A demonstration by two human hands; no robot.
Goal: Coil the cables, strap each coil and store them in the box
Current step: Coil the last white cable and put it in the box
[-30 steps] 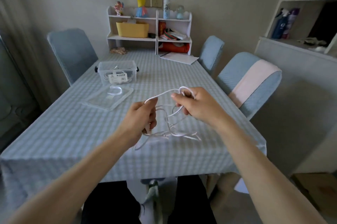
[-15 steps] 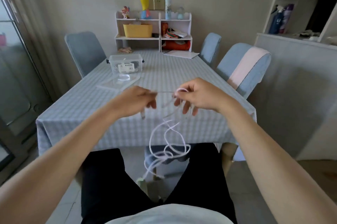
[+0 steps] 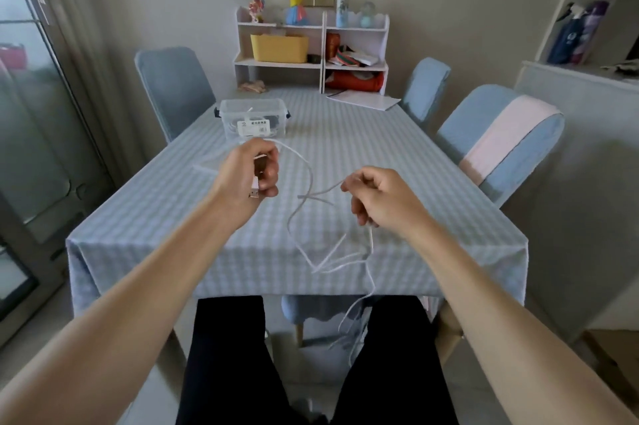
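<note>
A long rectangular table covered in a pale blue checked tablecloth (image 3: 363, 154) fills the middle of a small room with beige walls. The cloth hangs over the near edge, just in front of the seated person's dark trousers. Blue padded chairs stand along both long sides; the nearest right-hand chair (image 3: 498, 144) has a pink cloth draped over its back. A white tabletop shelf unit (image 3: 321, 44) holding a yellow bin and ornaments stands at the far end against the wall. A glass door runs along the left, and tall white bookshelves along the right.

A clear plastic storage box (image 3: 252, 120) sits left of centre on the table, a labelled cable inside.

The left hand (image 3: 254, 170) curls its fingers round the plug end of a thin white cable (image 3: 309, 189). The right hand (image 3: 375, 198) pinches the cable between thumb and forefinger. Its loose length droops in tangles over the near table edge toward the floor.
</note>
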